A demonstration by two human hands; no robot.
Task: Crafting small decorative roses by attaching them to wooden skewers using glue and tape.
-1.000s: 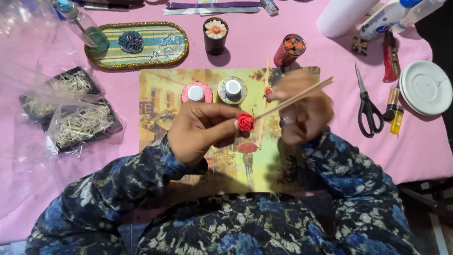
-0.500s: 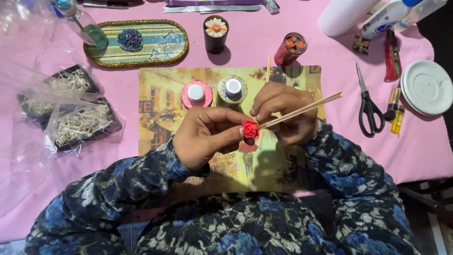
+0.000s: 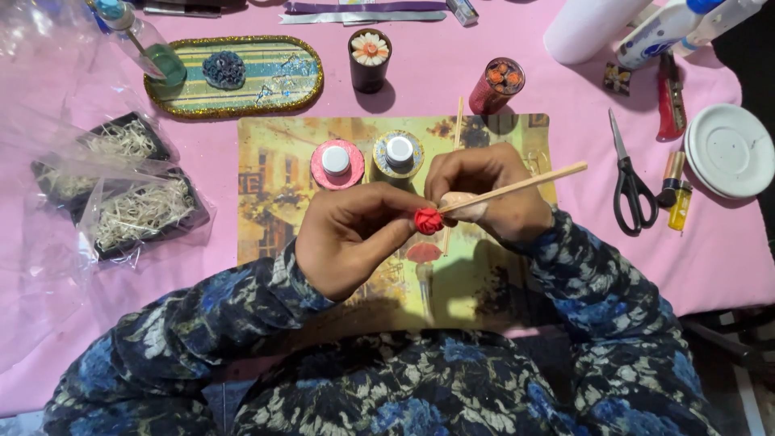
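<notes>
Pinch red rose (image 3: 429,220) firmly in left hand (image 3: 351,242), keep right hand (image 3: 484,194) gripping stick (image 3: 517,186) low, tip steady against petals.

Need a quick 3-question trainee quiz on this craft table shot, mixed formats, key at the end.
1. True or false: the scissors lie left of the picture mat.
2. What does the left hand pinch? A) red rolled flower B) white plate C) lighter
3. Fill in: the right hand holds a thin wooden ____ whose tip meets the flower.

Key
1. False; they lie to its right, on the pink cloth.
2. A, the red rolled flower.
3. stick
</notes>
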